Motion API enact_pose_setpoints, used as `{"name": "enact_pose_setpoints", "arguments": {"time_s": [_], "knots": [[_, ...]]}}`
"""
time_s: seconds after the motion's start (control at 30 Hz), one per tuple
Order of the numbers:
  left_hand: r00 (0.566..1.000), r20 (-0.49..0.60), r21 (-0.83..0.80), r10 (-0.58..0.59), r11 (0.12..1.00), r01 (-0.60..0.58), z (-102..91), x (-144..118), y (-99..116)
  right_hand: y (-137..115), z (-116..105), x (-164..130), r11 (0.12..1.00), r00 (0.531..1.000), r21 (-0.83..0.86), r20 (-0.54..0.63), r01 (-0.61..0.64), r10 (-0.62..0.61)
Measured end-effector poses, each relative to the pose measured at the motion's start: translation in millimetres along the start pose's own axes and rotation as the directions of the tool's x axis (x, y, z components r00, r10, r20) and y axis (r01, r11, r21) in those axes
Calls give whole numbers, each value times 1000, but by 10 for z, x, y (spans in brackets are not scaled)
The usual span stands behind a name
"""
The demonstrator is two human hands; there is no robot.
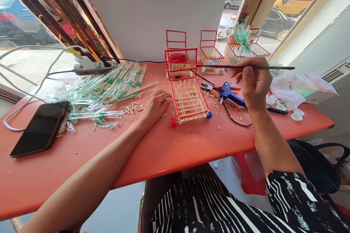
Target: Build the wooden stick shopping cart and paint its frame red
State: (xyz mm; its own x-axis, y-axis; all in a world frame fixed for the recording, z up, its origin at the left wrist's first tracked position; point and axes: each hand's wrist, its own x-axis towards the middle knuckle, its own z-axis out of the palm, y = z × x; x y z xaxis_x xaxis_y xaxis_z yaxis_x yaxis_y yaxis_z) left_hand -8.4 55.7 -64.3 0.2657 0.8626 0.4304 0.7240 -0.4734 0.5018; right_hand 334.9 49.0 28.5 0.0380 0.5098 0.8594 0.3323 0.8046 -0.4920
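A miniature shopping cart [190, 99] made of thin wooden sticks stands on the red table, with red-painted rims and a tall red handle frame. Small coloured wheels show at its near corners, one red, one blue. My right hand [255, 83] is closed round a long, thin, dark paintbrush [279, 68], held level, its tip at the right post of the handle frame. On the cart's left side my left hand [155, 106] rests on the table, fingers stretched towards the cart. Its fingertips are close to the side bars; whether they touch, I cannot tell.
Behind stand more small carts [210, 56], one holding a green-and-clear wrapped bunch [242, 40]. A blue glue gun [231, 94] and pliers [209, 87] lie right. Wrapped chopsticks [109, 83], a phone [39, 127] and a power strip [93, 67] are left. Tissues [311, 87] lie far right.
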Motion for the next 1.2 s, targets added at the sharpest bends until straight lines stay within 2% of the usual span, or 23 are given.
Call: {"name": "enact_pose_setpoints", "arguments": {"time_s": [0.23,0.5,0.63,0.77,1.03,1.2], "knots": [[1000,-6,-10,-3,1000,3,-8,-2,19,-55,23,-2,997,996,36,-51,-73,74],[1000,5,-9,-4,1000,4,-9,-2,9,-58,23,-10,997,996,-33,-51,-74,73],[1000,-2,-16,-2,1000,2,-6,-2,8,-102,12,-12,995,996,-15,-6,-94,94],[1000,-3,-15,-9,1000,9,-8,0,11,-169,-2,-3,989,991,-77,7,-129,130],[1000,7,-8,-10,1000,10,-14,-1,16,-99,31,-4,999,998,-24,-59,-37,35],[1000,13,-10,4,1000,-4,-16,-4,6,-110,24,-1,998,995,-9,-72,-69,68]]}}
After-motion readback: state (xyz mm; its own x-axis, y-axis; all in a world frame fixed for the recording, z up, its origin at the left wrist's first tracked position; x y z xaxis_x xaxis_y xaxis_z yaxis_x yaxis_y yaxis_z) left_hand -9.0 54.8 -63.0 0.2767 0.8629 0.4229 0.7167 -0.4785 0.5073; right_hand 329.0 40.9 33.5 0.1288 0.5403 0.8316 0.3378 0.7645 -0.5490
